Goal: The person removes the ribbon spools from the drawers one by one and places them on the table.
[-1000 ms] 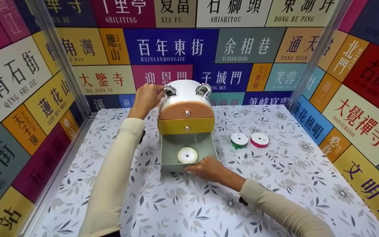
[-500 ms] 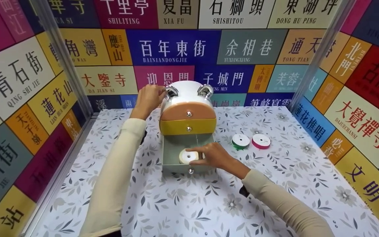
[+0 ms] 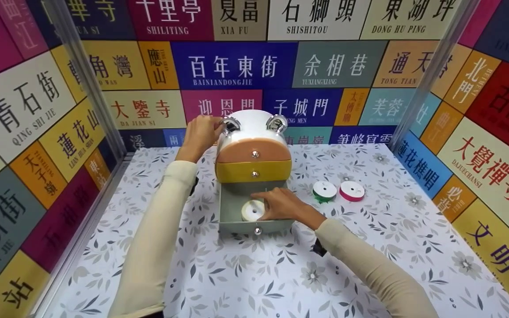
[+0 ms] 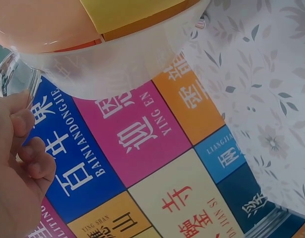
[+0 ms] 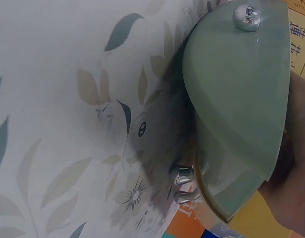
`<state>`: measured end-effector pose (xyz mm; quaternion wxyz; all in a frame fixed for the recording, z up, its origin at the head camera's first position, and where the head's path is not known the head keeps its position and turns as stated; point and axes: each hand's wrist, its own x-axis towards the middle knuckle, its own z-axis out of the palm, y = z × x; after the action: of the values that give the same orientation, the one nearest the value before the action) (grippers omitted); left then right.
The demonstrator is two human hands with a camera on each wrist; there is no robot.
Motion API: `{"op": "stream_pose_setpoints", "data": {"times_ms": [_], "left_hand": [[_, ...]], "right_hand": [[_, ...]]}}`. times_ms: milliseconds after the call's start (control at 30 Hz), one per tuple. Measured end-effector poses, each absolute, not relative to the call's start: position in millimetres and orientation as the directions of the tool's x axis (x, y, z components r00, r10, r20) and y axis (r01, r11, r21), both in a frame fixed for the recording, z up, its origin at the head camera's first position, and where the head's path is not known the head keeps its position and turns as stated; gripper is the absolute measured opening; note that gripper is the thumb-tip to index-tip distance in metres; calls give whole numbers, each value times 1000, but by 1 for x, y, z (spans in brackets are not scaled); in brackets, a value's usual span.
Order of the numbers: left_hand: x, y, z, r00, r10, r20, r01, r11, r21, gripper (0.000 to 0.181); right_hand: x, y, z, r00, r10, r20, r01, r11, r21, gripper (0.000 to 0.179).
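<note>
A small drawer box with a white rounded top (image 3: 252, 128) has chrome rings on both upper sides. My left hand (image 3: 202, 134) pinches the left chrome ring (image 4: 8, 74); its fingers also show in the left wrist view. The pale green bottom drawer (image 3: 237, 227) stands pulled out. Inside it lies a cream ribbon spool (image 3: 249, 213). My right hand (image 3: 283, 204) reaches over the drawer's right side, thumb and forefinger holding the spool's edge. In the right wrist view, the drawer front (image 5: 236, 84) hides the fingertips and spool.
Green (image 3: 324, 191) and pink (image 3: 351, 191) ribbon spools lie to the right of the box on the floral tabletop (image 3: 245, 282). The orange (image 3: 237, 152) and yellow (image 3: 237, 171) drawers are closed. Walls with street-name panels (image 3: 232, 66) enclose the back and sides.
My right hand has left the bottom drawer's knob and moved into the drawer, onto the cream ribbon spool. My left hand has stayed on the chrome ring.
</note>
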<state>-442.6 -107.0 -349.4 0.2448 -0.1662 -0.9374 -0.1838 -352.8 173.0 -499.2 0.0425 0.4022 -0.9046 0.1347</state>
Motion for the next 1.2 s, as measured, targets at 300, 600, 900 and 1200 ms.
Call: {"op": "stream_pose_setpoints", "data": {"times_ms": [300, 600, 900, 1200], "left_hand": [[-441, -108, -347, -826, 213, 522, 401, 872, 279, 26], [-443, -108, -349, -828, 219, 516, 407, 867, 286, 24], [-443, -107, -348, -829, 216, 516, 403, 870, 283, 30], [-444, -109, -351, -819, 218, 531, 413, 866, 282, 26]], "right_hand": [[-364, 167, -506, -662, -736, 140, -748, 640, -174, 59], [-367, 170, -512, -652, -742, 156, -757, 624, -195, 42], [-367, 169, -510, -666, -733, 142, -746, 645, -169, 46], [-365, 175, -502, -708, -689, 155, -706, 687, -174, 66]]}}
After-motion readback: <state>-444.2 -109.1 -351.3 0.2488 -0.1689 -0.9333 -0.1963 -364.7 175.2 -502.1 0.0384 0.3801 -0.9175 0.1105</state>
